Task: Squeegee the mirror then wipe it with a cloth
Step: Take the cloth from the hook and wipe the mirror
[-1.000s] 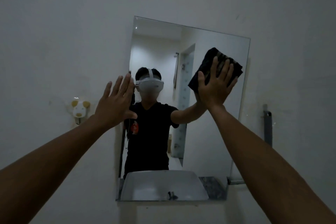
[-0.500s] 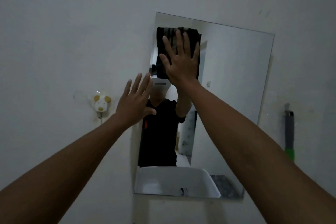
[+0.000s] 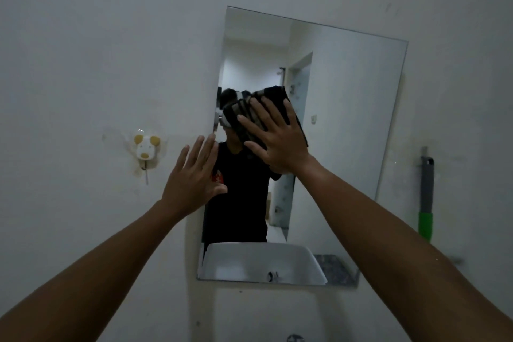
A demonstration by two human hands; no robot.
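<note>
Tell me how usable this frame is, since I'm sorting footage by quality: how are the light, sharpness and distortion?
Head view: dim, flat, greyish light with no glare on the mirror; the wide lens bows the forearms and tilts the mirror's edges; the right hand pressing the cloth is fairly sharp; the left hand is slightly soft; the wall hook is readable.
</note>
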